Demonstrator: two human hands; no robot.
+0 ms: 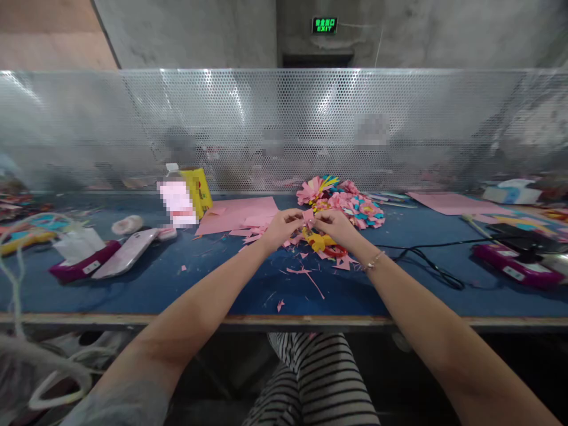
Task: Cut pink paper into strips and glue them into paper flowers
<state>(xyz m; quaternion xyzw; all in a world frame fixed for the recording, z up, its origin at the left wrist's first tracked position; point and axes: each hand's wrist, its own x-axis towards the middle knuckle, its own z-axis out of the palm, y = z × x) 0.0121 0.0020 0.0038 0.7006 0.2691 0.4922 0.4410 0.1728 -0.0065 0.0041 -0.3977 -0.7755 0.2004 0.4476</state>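
Note:
Between my two hands is a small piece of pink paper [308, 218], raised above the table. My left hand [285, 226] pinches its left side with closed fingers. On the right side, the fingers of my right hand [333, 225] are closed on the same piece. Just below lies a yellow object [318, 241], its kind unclear, with something red and round beside it. Behind my right hand sits a pile of paper flowers [350, 201] in pink, yellow and blue. Pink paper scraps [255, 228] lie close to my left hand.
Pink paper sheets [248, 208] lie behind on the left, near a bottle [172, 171] and a yellow box [199, 192]. A phone [128, 253] leans on a purple holder [84, 263]. Black cable [426, 266] runs right to another purple holder [515, 266]. A perforated metal screen [266, 106] borders the table.

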